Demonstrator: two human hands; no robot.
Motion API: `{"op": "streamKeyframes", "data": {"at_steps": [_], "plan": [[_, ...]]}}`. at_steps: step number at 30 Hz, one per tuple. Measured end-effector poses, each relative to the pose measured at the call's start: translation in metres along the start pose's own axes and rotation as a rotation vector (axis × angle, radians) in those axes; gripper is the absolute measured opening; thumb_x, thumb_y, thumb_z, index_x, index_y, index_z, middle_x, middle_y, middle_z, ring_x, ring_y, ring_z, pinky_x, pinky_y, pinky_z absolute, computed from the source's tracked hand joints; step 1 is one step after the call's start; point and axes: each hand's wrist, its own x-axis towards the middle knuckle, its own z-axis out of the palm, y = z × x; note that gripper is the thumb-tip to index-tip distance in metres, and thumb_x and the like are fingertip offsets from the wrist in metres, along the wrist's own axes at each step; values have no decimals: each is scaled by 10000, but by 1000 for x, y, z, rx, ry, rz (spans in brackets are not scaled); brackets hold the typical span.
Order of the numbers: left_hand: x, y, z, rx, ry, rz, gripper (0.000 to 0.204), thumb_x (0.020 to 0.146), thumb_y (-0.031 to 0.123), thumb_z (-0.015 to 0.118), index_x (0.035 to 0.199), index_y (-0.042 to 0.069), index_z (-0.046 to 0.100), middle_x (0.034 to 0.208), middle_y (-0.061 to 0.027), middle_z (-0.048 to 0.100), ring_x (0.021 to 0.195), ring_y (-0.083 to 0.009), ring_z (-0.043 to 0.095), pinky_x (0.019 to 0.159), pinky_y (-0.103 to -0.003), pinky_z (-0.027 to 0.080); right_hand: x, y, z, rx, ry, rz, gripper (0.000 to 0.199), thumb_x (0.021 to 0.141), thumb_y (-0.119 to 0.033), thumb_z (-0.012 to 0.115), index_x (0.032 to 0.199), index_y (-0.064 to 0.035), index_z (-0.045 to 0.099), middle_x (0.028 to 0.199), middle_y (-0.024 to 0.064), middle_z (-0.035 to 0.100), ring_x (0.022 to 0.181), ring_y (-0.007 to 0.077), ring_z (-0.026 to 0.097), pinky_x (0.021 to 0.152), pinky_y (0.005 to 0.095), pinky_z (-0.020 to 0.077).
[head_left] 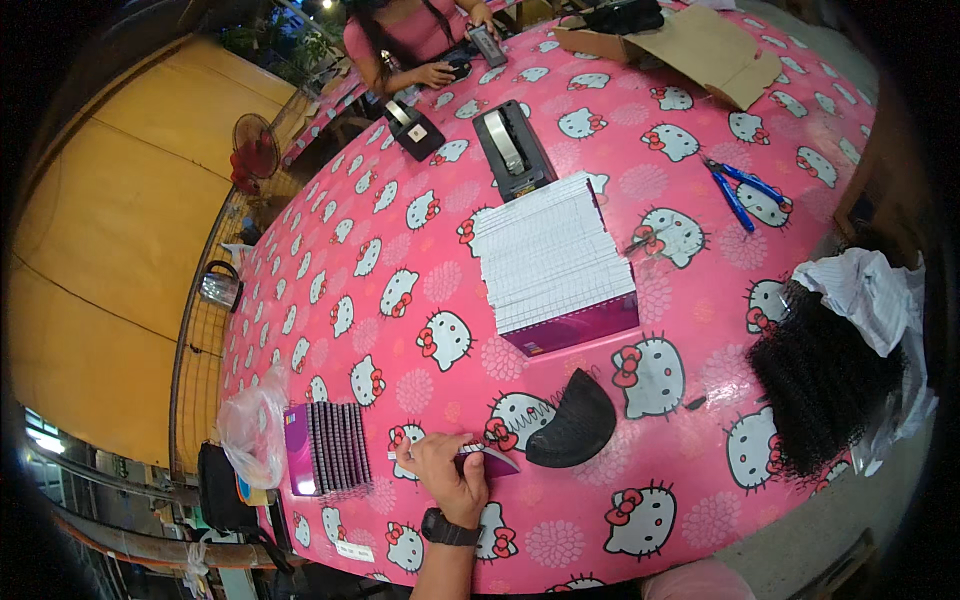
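Left hand (455, 478) grasps a purple card (498, 464) towards the near edge of the table (590, 500), left of a black half-round pad (575, 425). Right hand out of view; state undetermined.

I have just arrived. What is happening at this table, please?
The person's left hand holds a purple item beside a black half-round object; the right hand is out of view. A row of purple packs is at left, a larger white-topped stack ahead. Across the table, another person holds a grey object.
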Motion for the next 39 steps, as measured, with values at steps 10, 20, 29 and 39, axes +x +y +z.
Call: {"op": "streamKeyframes", "data": {"at_steps": [10,20,29,39], "plan": [[0,-2,1,24,-4,-11,251,864,338,517,862,94,573,800,-36,547,818,-205,503,994,-453,200,-2,-6,4,-18,-22,-12,288,829,-224,502,1078,-104,585,994,66,577,844,209,556,700,368,446],[4,4,2,67,-19,-20,313,883,375,478,838,73,549,782,-46,520,781,-202,492,976,-432,222,5,-16,4,-2,-38,-24,307,830,-237,510,1100,-107,578,1035,67,564,877,215,548,728,381,438],[4,2,3,44,-11,-13,255,866,329,519,828,78,553,781,-43,518,781,-200,489,984,-439,207,6,-24,4,-4,-48,-35,325,830,-248,516,1120,-110,571,1073,68,552,907,221,540,753,393,431],[8,6,2,7,-41,-14,178,849,255,539,835,80,570,779,-31,543,786,-195,495,992,-440,205,8,-31,0,-8,-32,-62,347,830,-261,524,1141,-113,564,1114,70,538,941,227,532,781,406,423]]}}
